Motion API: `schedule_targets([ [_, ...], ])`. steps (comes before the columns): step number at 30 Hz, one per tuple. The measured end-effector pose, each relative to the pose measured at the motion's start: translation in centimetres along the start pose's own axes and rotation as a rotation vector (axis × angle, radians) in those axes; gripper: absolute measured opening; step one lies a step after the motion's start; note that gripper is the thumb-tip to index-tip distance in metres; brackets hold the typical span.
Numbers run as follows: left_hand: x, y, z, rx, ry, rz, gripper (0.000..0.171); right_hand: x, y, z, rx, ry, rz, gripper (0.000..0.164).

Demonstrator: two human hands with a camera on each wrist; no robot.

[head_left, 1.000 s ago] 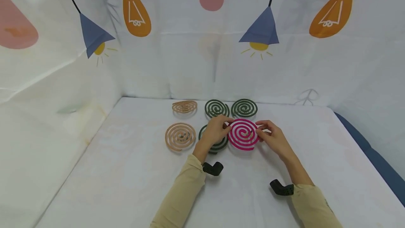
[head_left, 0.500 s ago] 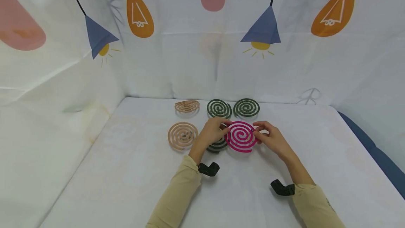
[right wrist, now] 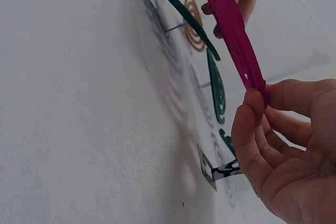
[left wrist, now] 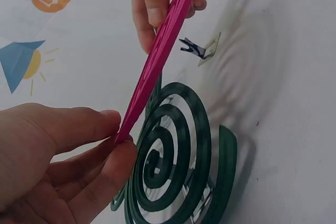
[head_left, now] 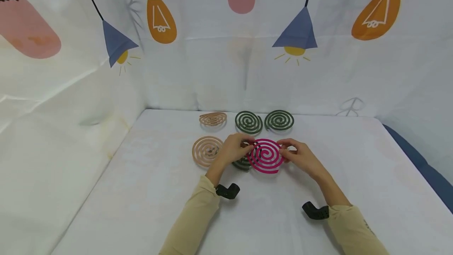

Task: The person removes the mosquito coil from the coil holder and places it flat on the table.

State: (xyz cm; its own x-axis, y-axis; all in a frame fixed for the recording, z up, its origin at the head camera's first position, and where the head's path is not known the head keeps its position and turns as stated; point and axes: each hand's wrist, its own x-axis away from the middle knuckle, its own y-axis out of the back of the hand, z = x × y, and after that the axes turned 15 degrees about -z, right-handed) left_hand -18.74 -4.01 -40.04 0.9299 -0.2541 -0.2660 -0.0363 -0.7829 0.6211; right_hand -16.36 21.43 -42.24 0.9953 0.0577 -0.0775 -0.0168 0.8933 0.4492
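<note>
A bright pink mosquito coil (head_left: 272, 171) is held up between my two hands, tilted over the white table. My left hand (head_left: 230, 150) pinches its left edge with thumb and fingers, as the left wrist view shows of the coil (left wrist: 157, 59). The opposite edge is pinched by my right hand (head_left: 302, 159). Partly behind the pink coil and my left hand is a dark green coil (left wrist: 203, 140), raised on a thin metal stand. A small patterned metal stand (right wrist: 228, 170) with a flat base stands under the right hand, bearing no coil.
Two more dark green coils (head_left: 249, 122) lie along the back, the other green coil (head_left: 279, 120) to the right. At left are a tan coil (head_left: 213, 119) behind and another tan coil (head_left: 194, 152) in front, partly overlapped by my left hand. A printed cloth wall (head_left: 212, 74) rises behind.
Both hands have moved left and slightly toward me with the pink coil. It was beside the front green coil and now overlaps it in the head view.
</note>
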Motion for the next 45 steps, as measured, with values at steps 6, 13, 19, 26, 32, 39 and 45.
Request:
schedule_targets([
  [6, 0.7, 0.7, 0.7, -0.034, -0.018, -0.01, 0.025, 0.1, -1.0, 0.3, 0.0, 0.008, 0.026, 0.038],
  [13, 1.0, 1.1, 0.6, -0.067, 0.0, -0.009, 0.027, 0.4, -1.3, 0.5, 0.021, 0.034, 0.042, 0.038],
  [19, 1.4, 1.1, 0.4, -0.096, -0.022, 0.007, 0.025, 0.9, -1.3, 0.6, 0.008, 0.024, 0.093, 0.037],
  [26, 2.1, 1.6, 0.8, -0.091, -0.035, 0.023, 0.023, 1.3, -2.1, 0.7, 0.0, 0.015, 0.114, 0.036],
  [32, 2.8, 2.3, 1.1, -0.067, -0.047, 0.045, 0.022, 1.6, -2.9, 0.6, -0.017, 0.021, 0.137, 0.035],
  [39, 3.8, 2.5, 1.2, -0.065, -0.051, 0.036, 0.023, 1.9, -3.1, 0.9, -0.015, 0.046, 0.16, 0.032],
  [45, 4.3, 2.6, 1.3, -0.067, -0.075, 0.005, 0.021, 1.9, -3.2, 1.2, -0.019, 0.066, 0.18, 0.03],
])
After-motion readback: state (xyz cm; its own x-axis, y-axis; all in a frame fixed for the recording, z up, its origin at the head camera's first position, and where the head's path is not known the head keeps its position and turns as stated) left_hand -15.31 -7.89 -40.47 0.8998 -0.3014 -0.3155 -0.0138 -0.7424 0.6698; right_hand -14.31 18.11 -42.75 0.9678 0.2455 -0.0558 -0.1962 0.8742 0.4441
